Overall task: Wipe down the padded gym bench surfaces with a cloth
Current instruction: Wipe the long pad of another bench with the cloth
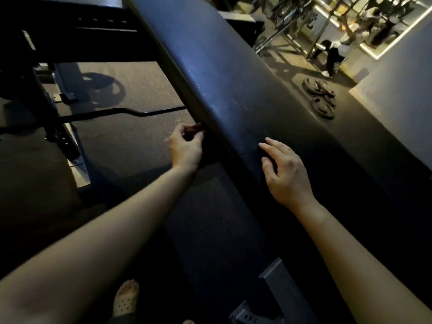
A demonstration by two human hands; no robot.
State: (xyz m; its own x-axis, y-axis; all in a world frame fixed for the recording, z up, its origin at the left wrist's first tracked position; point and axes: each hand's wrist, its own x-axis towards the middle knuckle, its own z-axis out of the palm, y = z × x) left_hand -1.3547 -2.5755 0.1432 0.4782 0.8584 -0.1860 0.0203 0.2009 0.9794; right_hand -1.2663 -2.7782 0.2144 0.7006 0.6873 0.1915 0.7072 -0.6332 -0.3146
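The speckled rubber floor [131,136] is crossed diagonally by the long bench pad [222,73], which is covered in black, finely creased vinyl with rounded edges. Round ribbed weight plates [320,97] are seen lying flat on the floor, well right of the pad. The right hand [285,169] is held over the pad's near part, its grip wide and fingers loosely spread. The left hand [185,148] is set at the pad's left edge, its grip pinched on a small dark reddish scrap [195,128], too dim to be identified.
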